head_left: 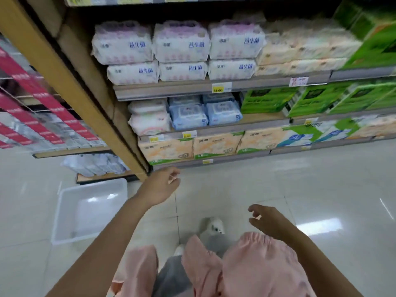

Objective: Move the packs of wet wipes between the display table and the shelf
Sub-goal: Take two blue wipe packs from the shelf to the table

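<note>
Both hands are empty. Left hand [162, 185] is raised toward the shelving, fingers loosely curled on nothing. Right hand [265, 219] is lower, fingers apart and relaxed. Blue wet-wipe packs [205, 114] sit stacked near the left end of the shelf [263, 122], beside pink-white packs [147, 121]. They look like soft film packs but are blurred. No display table in view. Judged mid-task, between carries; remainder undeterminable.

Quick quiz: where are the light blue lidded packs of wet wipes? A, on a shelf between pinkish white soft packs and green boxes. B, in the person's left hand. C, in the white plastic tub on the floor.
A: the light blue packs of wet wipes lie on the shelf between pinkish white soft packs and green boxes.
</note>
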{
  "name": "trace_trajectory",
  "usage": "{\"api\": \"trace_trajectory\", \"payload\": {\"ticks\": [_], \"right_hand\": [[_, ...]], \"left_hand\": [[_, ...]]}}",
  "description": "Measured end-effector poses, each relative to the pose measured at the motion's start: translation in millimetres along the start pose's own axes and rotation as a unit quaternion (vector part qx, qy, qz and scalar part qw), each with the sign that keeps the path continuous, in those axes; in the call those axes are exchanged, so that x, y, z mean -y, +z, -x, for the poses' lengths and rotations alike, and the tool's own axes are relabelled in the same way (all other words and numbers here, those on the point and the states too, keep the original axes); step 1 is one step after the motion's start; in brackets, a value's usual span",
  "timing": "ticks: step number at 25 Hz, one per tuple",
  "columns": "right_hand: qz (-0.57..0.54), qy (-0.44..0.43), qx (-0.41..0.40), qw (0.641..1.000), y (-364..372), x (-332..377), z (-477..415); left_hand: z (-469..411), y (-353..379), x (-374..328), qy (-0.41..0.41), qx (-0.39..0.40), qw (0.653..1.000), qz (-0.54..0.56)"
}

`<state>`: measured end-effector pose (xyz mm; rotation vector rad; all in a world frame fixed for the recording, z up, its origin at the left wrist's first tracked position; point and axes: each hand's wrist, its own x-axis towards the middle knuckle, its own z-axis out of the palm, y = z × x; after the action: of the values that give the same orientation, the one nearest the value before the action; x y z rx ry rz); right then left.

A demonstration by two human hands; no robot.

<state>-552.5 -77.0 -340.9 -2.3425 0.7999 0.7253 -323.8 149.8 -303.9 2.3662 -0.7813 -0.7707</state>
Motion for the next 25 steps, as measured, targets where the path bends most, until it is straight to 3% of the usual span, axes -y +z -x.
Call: {"api": "trace_trajectory", "payload": {"ticks": [4,9,14,19,25], "right_hand": [[0.028,-0.067,-0.039,0.997,-83,25,-68],[0.076,-0.215,-0.177,0.957,-240,92,-128],[0.056,-0.367,-0.386,0.844,-378,174,-143],[0.008,-0.42,-0.492,0.762,-450,245,-155],[0.094,-0.41,-0.576,0.7,-476,295,-193]], "left_hand": [[-79,-45,-38,0.087,-0.044,0.992,-0.077],[-142,-125,-99,0.149,-0.164,0.971,-0.089],[-187,-228,-148,0.223,-0.31,0.922,-0.066],[-223,-312,-174,0.266,-0.435,0.858,-0.057],[-269,-363,-179,0.237,-0.436,0.855,-0.149]]}}
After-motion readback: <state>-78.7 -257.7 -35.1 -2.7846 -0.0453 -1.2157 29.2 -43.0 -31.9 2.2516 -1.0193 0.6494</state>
